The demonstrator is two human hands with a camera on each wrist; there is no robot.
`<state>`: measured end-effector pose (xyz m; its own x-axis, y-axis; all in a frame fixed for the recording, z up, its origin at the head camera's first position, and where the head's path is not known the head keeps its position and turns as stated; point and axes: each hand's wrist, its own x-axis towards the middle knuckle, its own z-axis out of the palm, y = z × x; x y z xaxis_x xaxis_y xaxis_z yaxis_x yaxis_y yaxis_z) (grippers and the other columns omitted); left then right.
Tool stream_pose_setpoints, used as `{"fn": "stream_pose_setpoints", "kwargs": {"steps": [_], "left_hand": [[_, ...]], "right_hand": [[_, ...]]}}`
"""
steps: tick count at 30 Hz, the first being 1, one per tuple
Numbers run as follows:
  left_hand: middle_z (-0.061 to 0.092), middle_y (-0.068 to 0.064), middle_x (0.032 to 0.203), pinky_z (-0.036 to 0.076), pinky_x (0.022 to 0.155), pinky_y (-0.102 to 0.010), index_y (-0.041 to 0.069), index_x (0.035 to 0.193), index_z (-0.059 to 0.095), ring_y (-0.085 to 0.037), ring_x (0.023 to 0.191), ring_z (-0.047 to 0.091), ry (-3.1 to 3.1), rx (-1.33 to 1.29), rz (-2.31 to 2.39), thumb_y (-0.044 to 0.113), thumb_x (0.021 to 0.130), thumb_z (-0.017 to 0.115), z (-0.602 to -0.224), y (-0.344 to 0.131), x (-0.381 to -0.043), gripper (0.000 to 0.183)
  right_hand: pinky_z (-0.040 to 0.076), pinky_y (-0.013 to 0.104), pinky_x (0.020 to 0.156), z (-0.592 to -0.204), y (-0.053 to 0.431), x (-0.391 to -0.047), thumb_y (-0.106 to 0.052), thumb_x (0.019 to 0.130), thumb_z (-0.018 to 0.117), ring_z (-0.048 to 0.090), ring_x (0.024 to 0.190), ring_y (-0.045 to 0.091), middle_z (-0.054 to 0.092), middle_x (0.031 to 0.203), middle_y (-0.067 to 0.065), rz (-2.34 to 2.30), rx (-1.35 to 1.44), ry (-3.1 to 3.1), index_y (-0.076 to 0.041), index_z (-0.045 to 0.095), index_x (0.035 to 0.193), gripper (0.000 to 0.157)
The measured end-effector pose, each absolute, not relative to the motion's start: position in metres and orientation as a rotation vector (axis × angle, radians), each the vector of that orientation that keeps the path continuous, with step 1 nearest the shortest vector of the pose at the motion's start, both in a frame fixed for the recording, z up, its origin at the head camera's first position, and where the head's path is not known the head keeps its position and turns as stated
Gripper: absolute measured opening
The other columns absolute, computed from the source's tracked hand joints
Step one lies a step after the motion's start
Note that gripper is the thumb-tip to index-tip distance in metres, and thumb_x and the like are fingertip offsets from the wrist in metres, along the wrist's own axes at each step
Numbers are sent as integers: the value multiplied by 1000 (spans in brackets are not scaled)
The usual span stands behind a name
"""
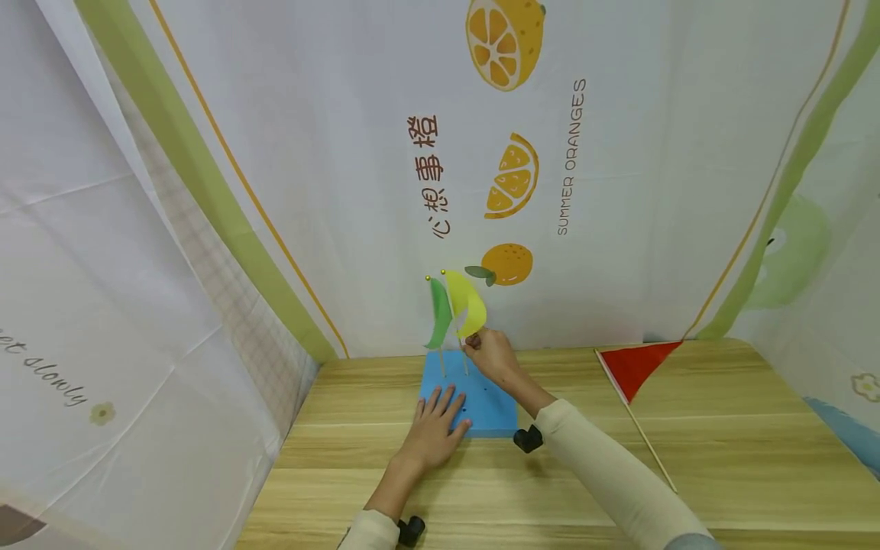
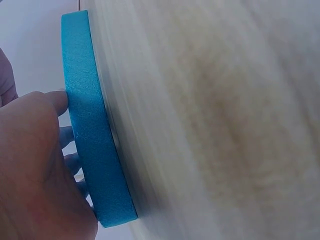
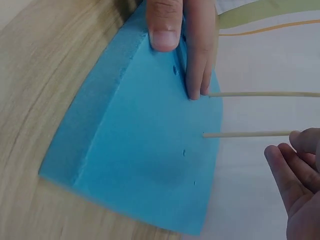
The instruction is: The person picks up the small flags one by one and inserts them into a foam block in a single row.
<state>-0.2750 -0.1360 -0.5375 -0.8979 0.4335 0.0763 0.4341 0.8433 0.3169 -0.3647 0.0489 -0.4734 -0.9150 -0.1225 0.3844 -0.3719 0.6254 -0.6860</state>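
Desk (image 1: 330,466) of pale wood carries, before us, a blue foam block (image 1: 495,416). A red flag (image 1: 635,368) lies to the right, its cloth end farther off. A yellow flag (image 1: 469,302) stands near the block's far edge, long axis almost upright, tip skyward, beside a green flag (image 1: 441,312) planted likewise. The left hand (image 1: 433,431), fingers spread, presses the block, apparently steadying it; the right hand (image 1: 491,354) pinches the yellow flag's stick (image 1: 465,367), presumably controlling its angle. Gold beads (image 1: 443,272) cap both uprights.

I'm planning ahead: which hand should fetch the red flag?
Probably the right hand: it's nearer the red flag, though holding the yellow flag; the left hand rests on the blue block.
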Motion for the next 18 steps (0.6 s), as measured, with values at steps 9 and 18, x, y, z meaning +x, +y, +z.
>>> {"fn": "stream_pose_setpoints", "kwargs": {"steps": [9, 18], "left_hand": [[27, -14, 177, 18, 132, -67, 14, 167, 39, -43, 165, 20, -3024, -712, -513, 48, 114, 44, -541, -137, -276, 63], [29, -16, 176, 19, 131, -69, 12, 165, 41, -45, 164, 22, -3003, -714, -536, 47, 114, 45, -539, -137, -275, 62]], "right_hand": [[63, 39, 75, -473, 64, -364, -6, 97, 76, 74, 85, 24, 76, 91, 8, 1176, 400, -2508, -7, 72, 95, 5], [64, 40, 78, -474, 86, -359, -8, 98, 75, 74, 86, 23, 77, 91, 7, 1169, 437, -2502, -5, 73, 96, 3]]}}
